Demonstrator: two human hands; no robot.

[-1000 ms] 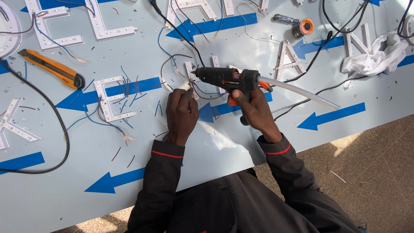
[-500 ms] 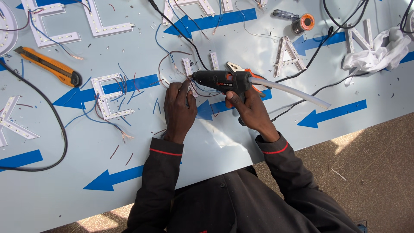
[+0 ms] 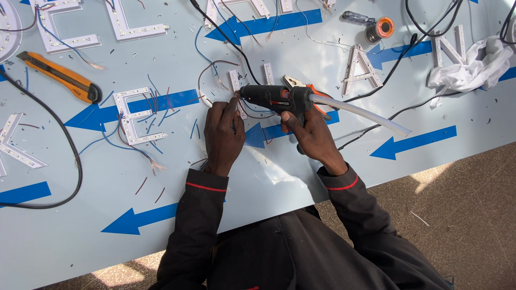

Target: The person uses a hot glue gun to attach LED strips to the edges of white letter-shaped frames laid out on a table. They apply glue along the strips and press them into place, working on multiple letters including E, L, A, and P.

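The right hand (image 3: 312, 134) gripped a black hot-glue gun (image 3: 274, 98), its nozzle at a small white LED strip piece (image 3: 235, 86) pinned by the left hand's (image 3: 223, 131) closed fingertips on the pale blue-arrowed sheet (image 3: 322, 172). Glue risked burning those fingers.

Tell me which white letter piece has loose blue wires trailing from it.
The E-shaped piece, left of the left hand. The A-shaped piece farther right has no wires on it.

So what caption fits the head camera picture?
Right hand aims a black glue gun at a small white letter piece, left hand steadying.
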